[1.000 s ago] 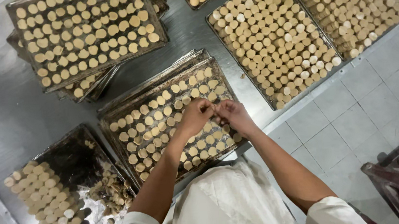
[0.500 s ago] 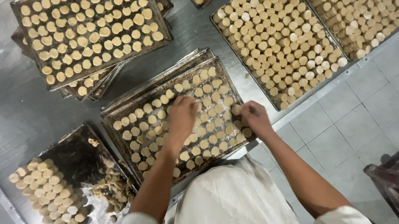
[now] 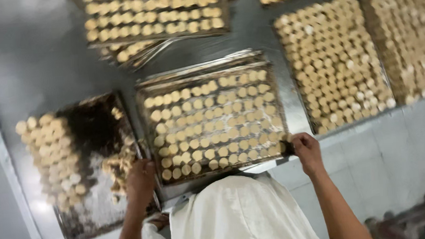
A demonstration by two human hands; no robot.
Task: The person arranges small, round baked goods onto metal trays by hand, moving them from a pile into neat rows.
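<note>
Head view: both hands' grip holds a cookie tray [image 3: 212, 119] on a steel table [image 3: 31, 58], tiled floor [image 3: 402, 150] beside.

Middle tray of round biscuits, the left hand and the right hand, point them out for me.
Middle tray [image 3: 215, 171], head view, on its near rim.
Left hand [image 3: 140, 181], head view, back of the hand at the tray's near left corner.
Right hand [image 3: 306, 150], head view, back of the hand at the tray's near right corner.

pale golden biscuits [image 3: 213, 124] in rows on a silvery tray [image 3: 145, 135]; steel-grey table [image 3: 31, 63]; white garment [image 3: 240, 218].
</note>
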